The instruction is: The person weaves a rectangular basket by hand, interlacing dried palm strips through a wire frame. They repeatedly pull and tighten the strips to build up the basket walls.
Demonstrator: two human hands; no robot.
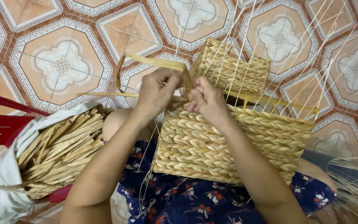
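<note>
Two hands, the left hand (157, 92) and right hand (207, 99), pinch a straw strip (152, 61) at the woven basket's (233, 141) top edge. The basket rests on the lap, above a patterned tile floor (59, 62).

Bare tiled floor (59, 62) in the upper left offers open passage. Upright thin stakes (311, 54) fence the upper right; a bundle of flat straw strips (59, 153) blocks the lower left.

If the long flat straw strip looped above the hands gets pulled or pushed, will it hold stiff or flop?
The flat straw strip likely bends easily: it arcs in a loop from the left hand and right hand. Probably light, since it holds that arc unsupported. It may crease where folded sharply.
</note>
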